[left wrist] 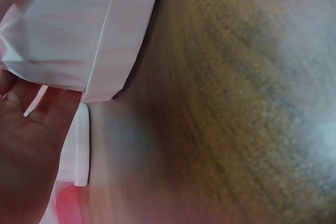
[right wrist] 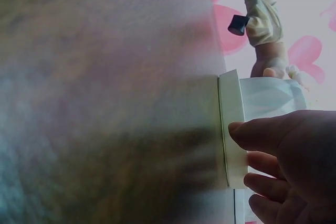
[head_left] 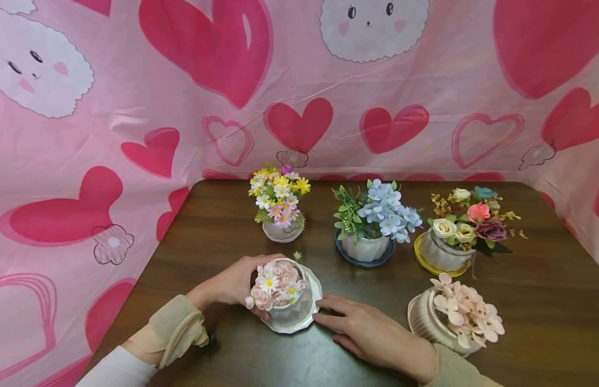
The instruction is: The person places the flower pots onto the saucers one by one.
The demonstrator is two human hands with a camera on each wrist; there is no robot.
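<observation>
In the head view, a small white flowerpot (head_left: 285,312) with pale pink roses and daisies (head_left: 275,284) stands at the front middle of the table. Under it shows a white scalloped saucer (head_left: 311,306). My left hand (head_left: 232,282) holds the pot from its left side; some fingers are hidden behind it. The left wrist view has this hand (left wrist: 31,145) against the pot's faceted wall (left wrist: 63,35). Extended fingers of my right hand (head_left: 372,333) touch the saucer's right edge. In the right wrist view, the right thumb lies against the saucer's rim (right wrist: 233,156).
Behind is a pot of yellow and pink daisies (head_left: 280,201). Blue flowers (head_left: 386,207) on a blue saucer and mixed roses (head_left: 466,226) on a yellow saucer stand further right. A ribbed pot of peach blossoms (head_left: 466,312) sits beside my right hand. Heart-patterned cloth (head_left: 299,80) surrounds the table.
</observation>
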